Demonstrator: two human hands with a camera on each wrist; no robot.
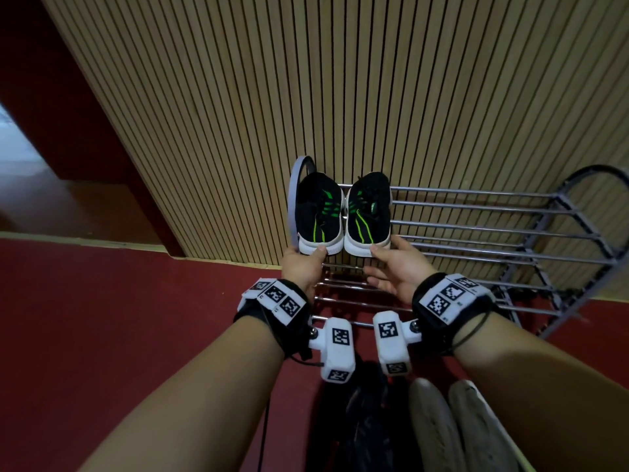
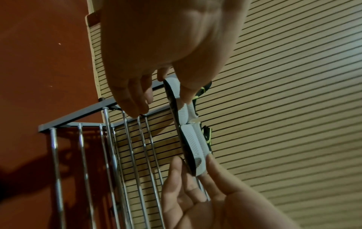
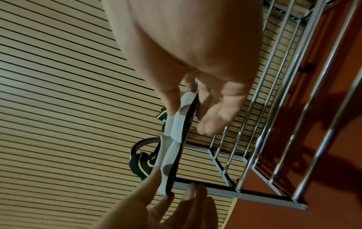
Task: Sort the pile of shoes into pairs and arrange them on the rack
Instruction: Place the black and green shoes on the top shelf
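Observation:
Two black sneakers with green stripes and white soles sit side by side at the left end of the metal rack's (image 1: 476,206) top shelf, toes toward me. My left hand (image 1: 315,254) pinches the toe of the left sneaker (image 1: 318,212), thumb on top. My right hand (image 1: 380,255) pinches the toe of the right sneaker (image 1: 369,212), its fingers reaching under the sole. In the left wrist view the left sneaker's sole (image 2: 184,111) lies under my thumb, with the right sneaker (image 2: 195,144) beside it. The right wrist view shows the right sneaker (image 3: 180,124) and the left one (image 3: 168,158) edge-on.
A slatted wooden wall (image 1: 306,97) stands right behind the rack. The rest of the top shelf to the right is bare rods, with lower shelves beneath. On the red floor near me lie dark shoes (image 1: 367,420) and a pale pair (image 1: 452,427).

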